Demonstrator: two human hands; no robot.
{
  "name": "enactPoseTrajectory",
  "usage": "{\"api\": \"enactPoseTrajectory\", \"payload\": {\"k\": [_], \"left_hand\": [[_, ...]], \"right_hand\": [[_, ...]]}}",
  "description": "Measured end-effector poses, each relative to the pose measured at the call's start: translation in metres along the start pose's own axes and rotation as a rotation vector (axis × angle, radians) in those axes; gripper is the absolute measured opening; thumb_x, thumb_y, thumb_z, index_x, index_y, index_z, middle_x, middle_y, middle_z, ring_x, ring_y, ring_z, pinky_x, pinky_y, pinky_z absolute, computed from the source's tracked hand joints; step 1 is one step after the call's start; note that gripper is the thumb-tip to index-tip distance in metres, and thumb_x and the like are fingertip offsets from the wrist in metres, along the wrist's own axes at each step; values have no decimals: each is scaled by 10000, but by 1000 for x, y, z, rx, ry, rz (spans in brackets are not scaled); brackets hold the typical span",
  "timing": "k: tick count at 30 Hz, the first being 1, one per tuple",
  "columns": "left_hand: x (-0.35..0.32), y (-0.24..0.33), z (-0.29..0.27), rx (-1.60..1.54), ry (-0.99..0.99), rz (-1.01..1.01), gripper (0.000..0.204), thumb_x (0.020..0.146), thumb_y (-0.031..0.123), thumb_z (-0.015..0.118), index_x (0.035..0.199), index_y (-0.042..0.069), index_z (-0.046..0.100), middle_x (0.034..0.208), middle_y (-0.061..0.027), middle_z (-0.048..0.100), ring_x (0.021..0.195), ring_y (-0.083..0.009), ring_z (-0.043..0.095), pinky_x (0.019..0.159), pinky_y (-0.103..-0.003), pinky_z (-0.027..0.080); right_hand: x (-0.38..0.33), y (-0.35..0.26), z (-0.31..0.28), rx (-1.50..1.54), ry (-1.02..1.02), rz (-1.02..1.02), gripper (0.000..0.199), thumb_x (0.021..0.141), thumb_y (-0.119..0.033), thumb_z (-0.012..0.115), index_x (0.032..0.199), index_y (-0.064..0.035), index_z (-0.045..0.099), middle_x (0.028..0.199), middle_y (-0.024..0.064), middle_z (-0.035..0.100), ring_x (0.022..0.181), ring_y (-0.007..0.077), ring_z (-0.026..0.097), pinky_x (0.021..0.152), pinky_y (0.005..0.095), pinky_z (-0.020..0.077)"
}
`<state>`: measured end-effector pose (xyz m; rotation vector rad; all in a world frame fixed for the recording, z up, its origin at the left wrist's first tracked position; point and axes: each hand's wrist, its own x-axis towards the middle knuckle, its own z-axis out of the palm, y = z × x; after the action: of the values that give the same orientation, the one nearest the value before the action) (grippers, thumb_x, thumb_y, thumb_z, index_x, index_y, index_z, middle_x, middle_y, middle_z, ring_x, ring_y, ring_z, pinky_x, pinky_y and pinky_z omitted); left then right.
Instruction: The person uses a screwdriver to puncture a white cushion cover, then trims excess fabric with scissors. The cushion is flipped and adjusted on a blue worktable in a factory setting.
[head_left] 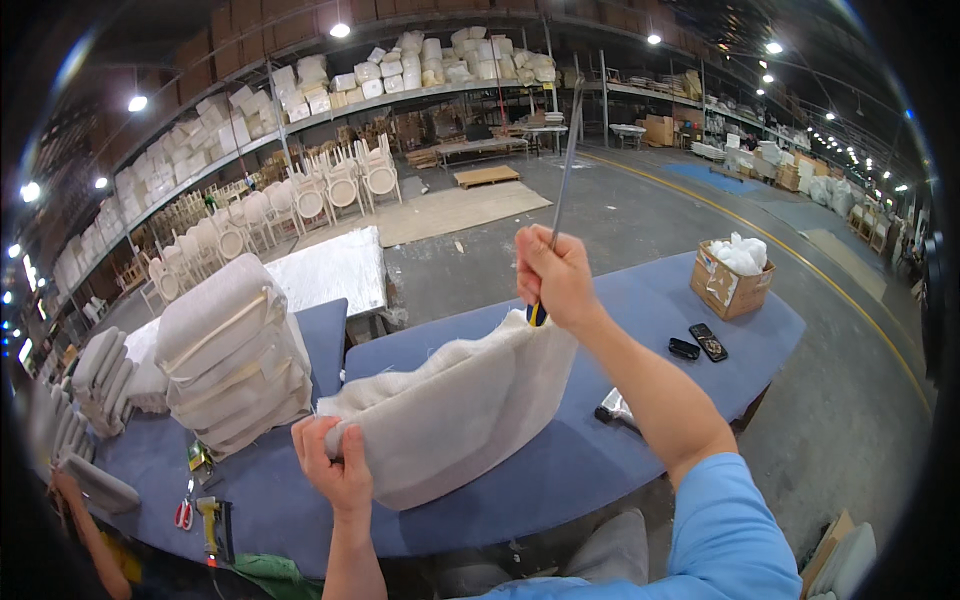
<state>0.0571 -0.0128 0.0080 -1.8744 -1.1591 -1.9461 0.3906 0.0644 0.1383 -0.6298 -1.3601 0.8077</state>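
The blue sleeve [730, 530] leads to the right hand [556, 275], clenched around a long tool [567, 175], its lower end at the upper edge of the cushion [460, 430]. The left hand [338, 468] grasps the other end of this cushion, which stands edgewise on the counter [640, 310]; I think firm holding there best prevents tipping.

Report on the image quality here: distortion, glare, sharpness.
Head view: fisheye distortion bows the blue table edge and the long shelf beam; head view: ceiling lights burn out to white, and a streak of glare crosses the upper-left rim; head view: the fabric-covered piece is evenly lit and fairly sharp.
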Motion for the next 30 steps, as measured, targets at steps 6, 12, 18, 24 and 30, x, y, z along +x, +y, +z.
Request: {"api": "enactPoseTrajectory", "payload": {"k": [6,12,18,24,30], "left_hand": [[-2,-12,-2,-13,0,-3,241,942,188,766,1071,25,646,1030,-141,601,966,-312,574,865,-419,468],[-2,-17,-2,12,13,6,235,947,199,759,1063,31,642,1029,-132,608,967,-306,575,871,-420,468],[-1,-16,-2,13,7,-2,231,963,213,748,1069,39,639,1028,-122,598,955,-288,575,865,-410,465],[0,-13,-3,0,-16,-17,216,965,194,743,1073,42,633,1028,-119,588,952,-282,574,856,-403,464],[-2,-10,0,13,-15,-37,210,959,177,745,1076,42,633,1033,-124,594,958,-292,578,862,-408,466]], "right_hand": [[-6,-2,9,188,9,-145,407,1138,-297,537,798,-73,524,594,-3,469,511,104,465,511,291,409],[4,-9,-16,289,105,-417,394,1126,-309,574,807,-80,543,597,-10,474,513,92,465,507,285,399],[12,-4,-26,194,92,-258,403,1125,-326,564,801,-90,531,582,-3,468,493,106,463,485,295,389],[21,4,-19,34,203,-33,407,1144,-320,522,818,-79,562,587,7,515,499,117,507,474,283,394],[16,15,-46,107,228,-106,386,1136,-292,532,808,-89,547,556,8,469,447,123,465,446,310,403]]}}
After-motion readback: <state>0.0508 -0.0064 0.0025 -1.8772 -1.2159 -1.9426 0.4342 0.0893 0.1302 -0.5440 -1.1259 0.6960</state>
